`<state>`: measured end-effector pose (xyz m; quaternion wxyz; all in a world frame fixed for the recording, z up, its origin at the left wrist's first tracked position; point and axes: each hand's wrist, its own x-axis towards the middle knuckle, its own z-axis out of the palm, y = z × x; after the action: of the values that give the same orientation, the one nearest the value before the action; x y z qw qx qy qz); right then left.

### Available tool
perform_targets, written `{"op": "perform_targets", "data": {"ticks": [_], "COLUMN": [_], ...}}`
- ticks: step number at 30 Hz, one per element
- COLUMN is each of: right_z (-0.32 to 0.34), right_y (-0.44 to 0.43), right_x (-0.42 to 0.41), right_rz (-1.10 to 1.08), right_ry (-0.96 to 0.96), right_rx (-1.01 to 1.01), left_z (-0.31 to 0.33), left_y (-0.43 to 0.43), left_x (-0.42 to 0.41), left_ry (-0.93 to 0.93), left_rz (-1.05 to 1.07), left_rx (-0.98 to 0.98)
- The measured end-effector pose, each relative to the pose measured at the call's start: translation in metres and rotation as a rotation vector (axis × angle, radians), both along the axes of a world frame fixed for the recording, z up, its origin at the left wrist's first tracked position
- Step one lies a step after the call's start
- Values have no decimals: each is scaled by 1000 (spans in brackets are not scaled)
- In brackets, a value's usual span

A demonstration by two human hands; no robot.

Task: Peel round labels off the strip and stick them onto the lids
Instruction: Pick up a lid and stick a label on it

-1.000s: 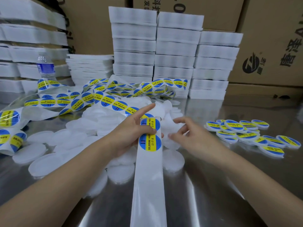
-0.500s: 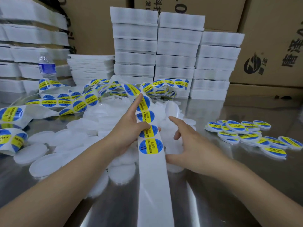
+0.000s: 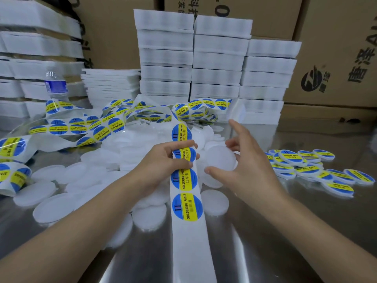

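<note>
Label strip (image 3: 184, 181) tight between left fingers (image 3: 180, 144); blank lid (image 3: 220, 158) just beside, within curled right fingers (image 3: 232, 144).

Bare forearms reach in from 7 and 5 o'clock. The left grip (image 3: 169, 158) pinches the label strip (image 3: 189, 252) between thumb and curled fingers. The right grip (image 3: 244, 168) cradles a white lid (image 3: 220, 158), index finger raised toward 11 o'clock.
</note>
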<state>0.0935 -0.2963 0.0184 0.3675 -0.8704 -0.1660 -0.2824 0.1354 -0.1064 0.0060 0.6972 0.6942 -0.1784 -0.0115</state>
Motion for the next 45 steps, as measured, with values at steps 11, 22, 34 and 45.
{"op": "perform_targets", "data": {"ticks": [11,22,34,45], "right_z": [-9,-7,10,6], "right_y": [10,13,5,8], "right_x": [-1,-4,9,6], "right_rz": [218,229,29,28], "right_ry": [-69,-180,430,537], "right_rx": [49,128,920,863], "left_z": [6,10,12,13], "left_y": [-3,-4,-4,-4], "left_x": [-10,-16,-18,-18], "left_ry": [69,184,235,206], "left_rz": [-36,-48,-32,-52], "left_rx": [10,-29,-9,18]}}
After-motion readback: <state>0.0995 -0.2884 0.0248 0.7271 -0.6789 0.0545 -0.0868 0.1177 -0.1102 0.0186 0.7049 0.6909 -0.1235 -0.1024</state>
